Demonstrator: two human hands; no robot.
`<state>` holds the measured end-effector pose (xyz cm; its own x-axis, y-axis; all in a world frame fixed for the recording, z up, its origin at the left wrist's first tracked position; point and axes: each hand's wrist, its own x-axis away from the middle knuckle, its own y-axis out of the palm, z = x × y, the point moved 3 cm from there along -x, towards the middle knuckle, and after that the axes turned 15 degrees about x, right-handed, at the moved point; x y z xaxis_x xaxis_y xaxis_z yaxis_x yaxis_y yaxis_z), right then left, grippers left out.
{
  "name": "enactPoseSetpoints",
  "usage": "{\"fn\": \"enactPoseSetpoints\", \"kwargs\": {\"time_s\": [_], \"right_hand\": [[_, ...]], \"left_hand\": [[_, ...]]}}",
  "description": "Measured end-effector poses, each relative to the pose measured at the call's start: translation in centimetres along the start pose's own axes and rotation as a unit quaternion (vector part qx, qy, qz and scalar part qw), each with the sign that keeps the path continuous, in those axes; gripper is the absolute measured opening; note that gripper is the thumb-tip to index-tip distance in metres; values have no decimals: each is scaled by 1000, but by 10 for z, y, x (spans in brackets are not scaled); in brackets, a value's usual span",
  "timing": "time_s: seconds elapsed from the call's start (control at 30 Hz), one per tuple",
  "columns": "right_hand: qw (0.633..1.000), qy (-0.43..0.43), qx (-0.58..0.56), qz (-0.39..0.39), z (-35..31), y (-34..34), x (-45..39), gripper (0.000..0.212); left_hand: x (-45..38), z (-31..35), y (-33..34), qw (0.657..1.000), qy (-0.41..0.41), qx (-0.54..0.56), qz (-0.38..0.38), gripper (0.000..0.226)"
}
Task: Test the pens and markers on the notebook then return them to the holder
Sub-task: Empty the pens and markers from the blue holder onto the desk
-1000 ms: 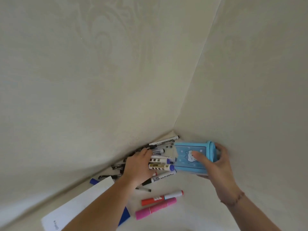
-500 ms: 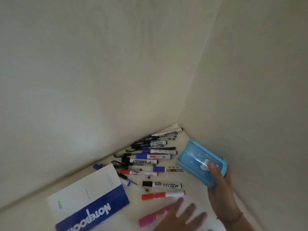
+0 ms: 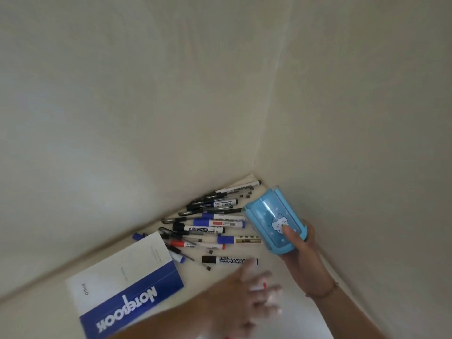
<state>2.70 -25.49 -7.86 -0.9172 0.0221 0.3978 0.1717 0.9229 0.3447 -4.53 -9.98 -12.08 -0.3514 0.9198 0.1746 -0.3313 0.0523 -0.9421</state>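
The right hand (image 3: 302, 253) grips the blue pen holder (image 3: 271, 225), thumb curled across its front over the cat print, fingers wrapped behind. The holder is lifted off the surface and tilted, close to the right-hand wall near the corner.

The left hand (image 3: 254, 292) is heavily blurred above the cream table (image 3: 36, 311), just below the black marker (image 3: 228, 260). Its fingers appear spread; a streak of white and red shows among them, but whether they pinch anything cannot be told.

The pens and markers lie loose in a heap (image 3: 210, 216) running from the corner toward the notebook. Identifiable among them: a blue-capped marker with a red label (image 3: 219, 223), a black-capped marker with a white printed barrel (image 3: 198, 229), a blue-capped marker with a gold-patterned barrel (image 3: 238, 239), a red-capped pen (image 3: 193, 245), and several slim black pens against the left wall. Small dark caps or bits lie scattered between them.

The notebook (image 3: 124, 287) lies closed on the table, left of the hands, white and blue cover up, the word NOTEBOOK reading upside down from this view. Its far corner touches the heap.
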Motion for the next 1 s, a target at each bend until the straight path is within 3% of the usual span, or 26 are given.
{"fn": "enactPoseSetpoints", "kwargs": {"time_s": [0.07, 0.13, 0.2, 0.33, 0.47, 0.57, 0.6, 0.7, 0.8, 1.0], "right_hand": [[1000, -9, 24, -12, 0, 4, 0, 65], [997, -18, 54, -43, -1, 9, -1, 52], [998, -10, 51, -46, -2, 11, -1, 48], [994, -25, 101, -20, -5, 14, -3, 50], [985, -52, 160, 38, -5, 11, -2, 82], [994, -57, 78, 41, 2, 5, 0, 56], [996, -59, 54, 34, 4, 2, 1, 59], [998, -53, 44, 2, 11, -8, -1, 95], [988, -85, 130, 14, 10, -14, -10, 114], [924, -219, 295, 109, -11, -7, -17, 108]], "left_hand": [[13, -45, -36, 999, -29, 6, -17, 76], [14, -77, -56, 997, -75, -18, 12, 90], [17, -87, -52, 990, -133, -14, -37, 98], [19, -130, -62, 973, -231, 9, 18, 114], [9, -156, -68, 956, -278, 90, 36, 133], [-1, -166, -65, 946, -303, 111, 35, 135], [-4, -169, -61, 944, -307, 113, 42, 135], [-8, -175, -59, 941, -312, 113, 65, 132], [-12, -177, -59, 935, -321, 108, 101, 130], [-10, -158, -53, 942, -284, 85, 158, 114]]}}
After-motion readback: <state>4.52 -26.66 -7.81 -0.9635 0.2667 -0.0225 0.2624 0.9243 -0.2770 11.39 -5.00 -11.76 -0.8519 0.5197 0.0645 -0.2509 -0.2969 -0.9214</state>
